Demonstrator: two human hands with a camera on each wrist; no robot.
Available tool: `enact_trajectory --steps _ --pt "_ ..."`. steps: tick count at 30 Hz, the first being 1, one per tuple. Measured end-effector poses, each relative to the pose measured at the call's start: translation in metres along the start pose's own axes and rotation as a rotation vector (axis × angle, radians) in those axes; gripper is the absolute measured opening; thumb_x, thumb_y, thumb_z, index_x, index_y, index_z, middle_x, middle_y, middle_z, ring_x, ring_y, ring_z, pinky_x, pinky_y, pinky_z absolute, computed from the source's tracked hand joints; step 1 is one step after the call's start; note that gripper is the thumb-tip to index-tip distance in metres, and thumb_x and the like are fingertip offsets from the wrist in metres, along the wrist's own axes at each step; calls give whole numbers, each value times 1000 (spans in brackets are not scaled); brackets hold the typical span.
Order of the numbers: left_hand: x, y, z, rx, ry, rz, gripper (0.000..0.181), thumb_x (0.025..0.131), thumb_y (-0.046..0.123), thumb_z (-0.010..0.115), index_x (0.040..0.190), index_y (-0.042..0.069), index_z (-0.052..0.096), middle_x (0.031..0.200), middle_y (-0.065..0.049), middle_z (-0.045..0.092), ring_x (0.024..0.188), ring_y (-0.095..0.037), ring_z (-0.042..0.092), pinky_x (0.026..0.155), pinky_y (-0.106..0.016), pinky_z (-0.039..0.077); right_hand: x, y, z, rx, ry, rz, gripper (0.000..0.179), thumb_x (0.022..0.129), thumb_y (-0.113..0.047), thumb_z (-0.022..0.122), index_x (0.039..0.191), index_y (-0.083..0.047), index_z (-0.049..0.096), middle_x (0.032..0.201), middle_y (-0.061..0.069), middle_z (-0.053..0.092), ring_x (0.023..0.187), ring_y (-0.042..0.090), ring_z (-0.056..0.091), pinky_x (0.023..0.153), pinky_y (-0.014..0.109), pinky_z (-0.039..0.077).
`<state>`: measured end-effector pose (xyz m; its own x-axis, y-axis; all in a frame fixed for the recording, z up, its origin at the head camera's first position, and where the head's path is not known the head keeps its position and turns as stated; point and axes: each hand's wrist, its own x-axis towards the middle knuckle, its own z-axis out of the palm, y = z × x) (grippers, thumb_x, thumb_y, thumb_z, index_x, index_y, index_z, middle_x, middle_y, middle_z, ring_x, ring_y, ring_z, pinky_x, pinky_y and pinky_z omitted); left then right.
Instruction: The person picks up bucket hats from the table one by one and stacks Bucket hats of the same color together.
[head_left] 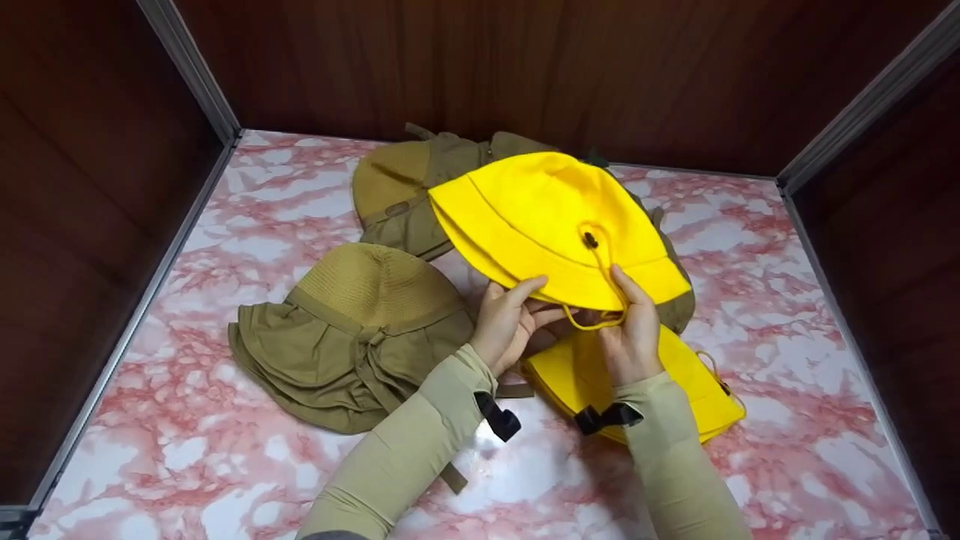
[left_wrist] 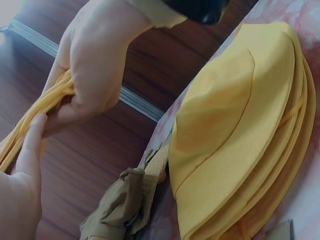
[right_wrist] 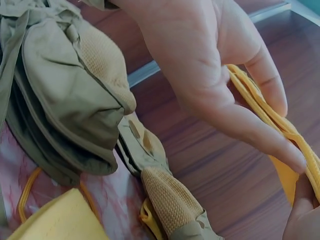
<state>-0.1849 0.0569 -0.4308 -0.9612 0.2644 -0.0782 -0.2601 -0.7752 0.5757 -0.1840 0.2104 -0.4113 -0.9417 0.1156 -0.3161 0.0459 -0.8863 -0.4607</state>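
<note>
A yellow bucket hat (head_left: 555, 217) is held up off the table, its crown tilted away and its brim toward me. My left hand (head_left: 510, 322) pinches the brim between thumb and fingers. At the brim's right part, my right hand (head_left: 634, 330) grips the edge, thumb on top. A yellow cord (head_left: 589, 326) loops below the brim near that hand, and its black toggle (head_left: 591, 240) lies against the crown. In the right wrist view the left hand (right_wrist: 200, 65) has thumb and finger on opposite sides of the brim (right_wrist: 300, 140).
Folded yellow hats (head_left: 697, 382), with layered brims, lie under my right wrist. Left of my hands is an olive sun hat (head_left: 375, 292) with a woven crown and ties. More olive hats (head_left: 397, 180) lie behind the held hat. Dark wood-grain panels (head_left: 480, 67) surround the marbled tabletop (head_left: 787, 300).
</note>
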Motion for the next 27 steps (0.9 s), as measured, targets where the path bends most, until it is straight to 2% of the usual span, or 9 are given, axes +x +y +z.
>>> enact_trajectory --steps 3,5,7,9,10,12,14,20,27 --pt "1 3 -3 10 16 -17 23 100 5 52 123 2 51 115 -16 69 97 -26 72 82 -55 58 -2 -2 -4 7 -16 19 36 102 -7 51 137 -2 43 127 12 54 115 23 60 93 32 55" --pt "2 4 -4 17 21 -30 24 102 9 51 125 3 51 116 -16 69 97 -27 72 82 -54 59 -2 -4 -6 -13 -15 24 35 102 -8 51 136 -3 43 125 12 56 109 22 61 81 30 56" --pt "2 7 -7 26 23 -44 25 103 12 50 127 4 51 116 -15 69 97 -27 72 82 -55 58 -3 -6 -8 -33 -7 26 33 102 -10 52 133 -4 44 120 11 57 100 22 61 68 30 51" --pt "3 10 -11 55 34 -51 27 104 15 50 130 7 50 117 -13 69 98 -26 72 82 -55 59 -3 -8 -10 -45 -3 14 31 102 -8 52 131 -4 44 118 11 57 98 21 61 67 29 51" --pt "4 12 -13 72 49 -57 28 104 17 50 131 9 50 116 -11 69 98 -25 72 81 -54 59 -2 -8 -11 -59 1 10 30 102 -9 52 131 -4 44 119 10 57 99 21 61 68 29 51" --pt "6 18 -18 111 90 -63 28 103 20 52 130 11 51 113 -8 69 97 -22 71 77 -50 61 -2 -10 -15 -43 1 0 32 101 -5 52 131 -5 42 124 9 54 107 20 61 83 29 56" --pt "8 24 -24 143 134 -68 26 103 22 54 127 12 53 108 -5 70 94 -19 70 72 -43 62 -1 -11 -18 -49 17 -18 34 100 -2 53 132 -6 42 128 7 52 114 20 61 94 31 55" --pt "11 39 -38 181 192 -67 26 101 22 57 125 12 53 100 -2 70 89 -15 70 66 -34 60 1 -16 -27 -140 47 -24 34 99 -1 52 131 -5 41 126 7 51 111 19 61 93 28 55" --pt "8 39 -42 185 199 -75 28 102 17 55 128 8 52 99 -1 70 89 -13 70 68 -33 60 1 -20 -33 -198 24 -38 31 100 0 51 129 -7 41 122 5 49 111 18 60 94 27 55"
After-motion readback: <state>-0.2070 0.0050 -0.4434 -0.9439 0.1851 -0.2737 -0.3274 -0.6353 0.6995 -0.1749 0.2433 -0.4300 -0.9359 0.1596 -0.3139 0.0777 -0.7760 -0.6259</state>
